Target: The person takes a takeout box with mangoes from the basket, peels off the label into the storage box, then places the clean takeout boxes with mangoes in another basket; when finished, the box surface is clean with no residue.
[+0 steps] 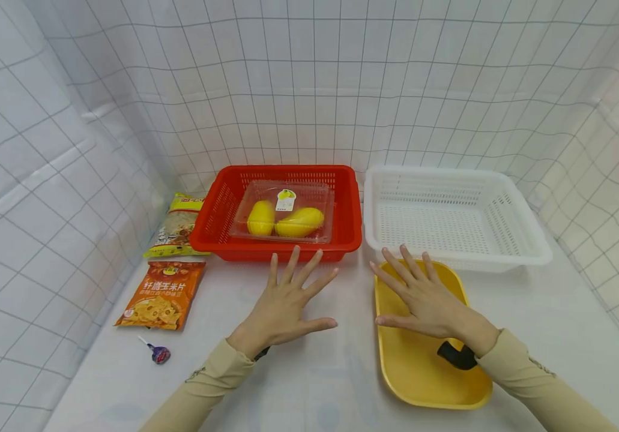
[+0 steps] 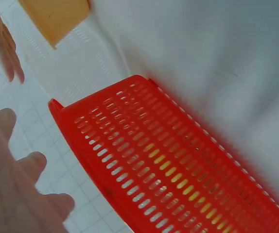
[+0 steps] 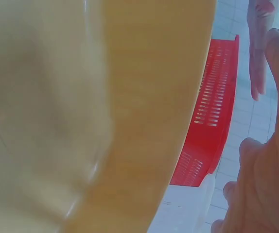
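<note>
My left hand hovers with fingers spread in front of the red basket, holding nothing. Over the yellow tray, my right hand is spread the same way, palm down and holding nothing. Inside the red basket lies a clear plastic box with two yellow fruits and a label. The left wrist view shows the red basket's slotted wall beyond the fingers. In the right wrist view the tray's side fills much of the picture.
A white basket stands right of the red one, behind the tray. At the left lie an orange bag of corn chips, a yellow-green food packet partly behind the red basket, and a lollipop. Gridded white sheeting surrounds the table.
</note>
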Available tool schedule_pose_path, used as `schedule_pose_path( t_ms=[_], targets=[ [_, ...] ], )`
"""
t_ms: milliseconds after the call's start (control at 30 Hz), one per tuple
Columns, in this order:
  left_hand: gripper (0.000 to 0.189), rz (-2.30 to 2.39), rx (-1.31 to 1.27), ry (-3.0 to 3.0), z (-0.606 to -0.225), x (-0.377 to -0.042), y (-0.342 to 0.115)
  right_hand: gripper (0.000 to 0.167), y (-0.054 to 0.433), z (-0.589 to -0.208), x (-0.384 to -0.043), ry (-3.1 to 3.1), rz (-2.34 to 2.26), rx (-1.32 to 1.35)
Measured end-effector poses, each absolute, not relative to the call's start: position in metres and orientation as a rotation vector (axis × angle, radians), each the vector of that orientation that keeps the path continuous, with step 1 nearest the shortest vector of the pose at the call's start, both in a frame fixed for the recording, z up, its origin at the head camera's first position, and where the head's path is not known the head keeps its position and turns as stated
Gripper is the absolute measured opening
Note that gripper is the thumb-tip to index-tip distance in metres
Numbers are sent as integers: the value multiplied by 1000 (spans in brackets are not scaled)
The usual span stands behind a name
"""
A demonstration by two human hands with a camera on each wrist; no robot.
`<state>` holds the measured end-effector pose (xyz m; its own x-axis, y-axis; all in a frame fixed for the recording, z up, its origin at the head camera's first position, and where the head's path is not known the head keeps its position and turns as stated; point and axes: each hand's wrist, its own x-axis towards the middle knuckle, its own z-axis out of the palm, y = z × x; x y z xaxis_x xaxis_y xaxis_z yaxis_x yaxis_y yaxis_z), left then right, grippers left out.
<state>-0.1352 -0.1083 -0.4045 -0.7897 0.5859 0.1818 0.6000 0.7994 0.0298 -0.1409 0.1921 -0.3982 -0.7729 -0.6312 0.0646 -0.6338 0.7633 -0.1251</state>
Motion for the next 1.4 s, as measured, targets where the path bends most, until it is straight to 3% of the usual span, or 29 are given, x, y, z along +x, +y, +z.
schedule_pose_path(
  t_ms=[267, 533, 733, 1067, 1400],
  targets=[
    [75, -398, -868, -2536, -405, -159, -148, 88, 191, -398, -144, -2843, 267, 1112],
    [43, -676, -294, -2276, -399, -197, -212, 77, 189, -394, -148, -2748, 330, 1136],
    [46, -808, 65, -2452, -394, -225, -249, 66, 182, -390, -156, -2597, 422, 1168],
    [45, -1045, 319, -2670, -393, -259, -281, 53, 153, -381, -182, -2408, 562, 1177],
    [49, -1255, 256, -2722, -397, -270, -278, 55, 126, -364, -218, -2619, 929, 1065]
  ],
)
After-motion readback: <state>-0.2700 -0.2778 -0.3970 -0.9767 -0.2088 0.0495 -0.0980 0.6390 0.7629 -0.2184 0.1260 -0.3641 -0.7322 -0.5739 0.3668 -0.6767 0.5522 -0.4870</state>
